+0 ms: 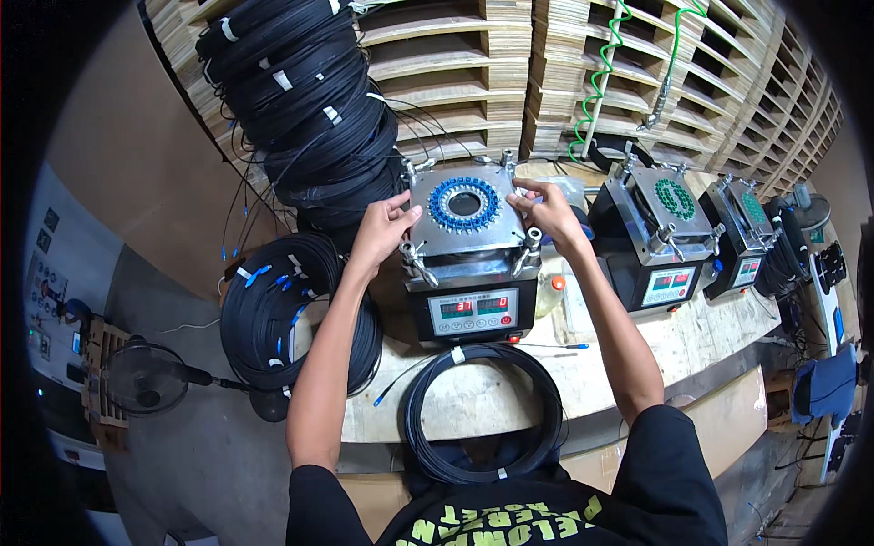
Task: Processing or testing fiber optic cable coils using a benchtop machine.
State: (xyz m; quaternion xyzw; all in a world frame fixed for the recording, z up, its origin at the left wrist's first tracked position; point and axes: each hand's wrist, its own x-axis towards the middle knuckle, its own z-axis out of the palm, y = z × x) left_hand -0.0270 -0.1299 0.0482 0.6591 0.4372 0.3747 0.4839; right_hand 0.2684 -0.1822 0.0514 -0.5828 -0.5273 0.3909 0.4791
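A square metal plate (428, 238) sits on top of a black polishing machine (414, 305), with clamp posts at its corners. A ring of blue fibre connectors (442, 218) surrounds the round hole in its middle. My left hand (387, 235) grips the plate's left edge, the thumb near its top. At the opposite edge, my right hand (551, 217) holds the plate with bent fingers, close to the far right post. The undersides of both grips are hidden. A coil of black cable (419, 409) lies before the machine, partly over the table's near edge.
Two similar machines with green connectors (675, 200) stand to the right. A tall stack of black cable coils (309, 118) rises at the far left, and another coil (238, 314) hangs beside the table (655, 350). A clear bottle (549, 296) stands near my right forearm. Wooden pallets (446, 64) line the back.
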